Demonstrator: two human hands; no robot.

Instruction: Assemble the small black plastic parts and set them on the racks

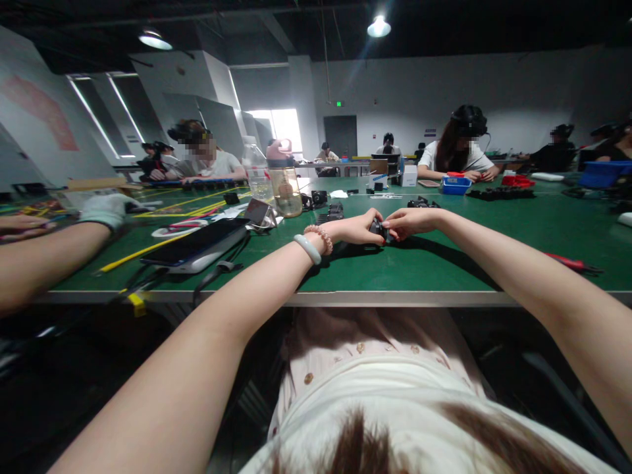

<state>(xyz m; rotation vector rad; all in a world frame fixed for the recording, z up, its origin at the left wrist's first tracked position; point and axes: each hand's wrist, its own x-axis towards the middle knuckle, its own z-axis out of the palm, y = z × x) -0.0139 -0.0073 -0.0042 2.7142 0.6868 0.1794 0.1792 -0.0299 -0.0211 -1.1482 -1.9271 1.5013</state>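
Two-handed fiddling step, looks like: I've got the left grip [364,228] holding a small black plastic-looking part [378,228] near side of the green worktop [348,279], right grip [401,224] pinching its right edge; next move wants steadiness.

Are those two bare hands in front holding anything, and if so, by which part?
A small dark-grey blocky piece: the left hand grips its left side, the fingertips of the right hand its right end. Finer detail is unclear.

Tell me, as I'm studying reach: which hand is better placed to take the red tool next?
Likely the right hand: the red tool lies beside the right forearm, farther from the left hand. Both hold a dark part.
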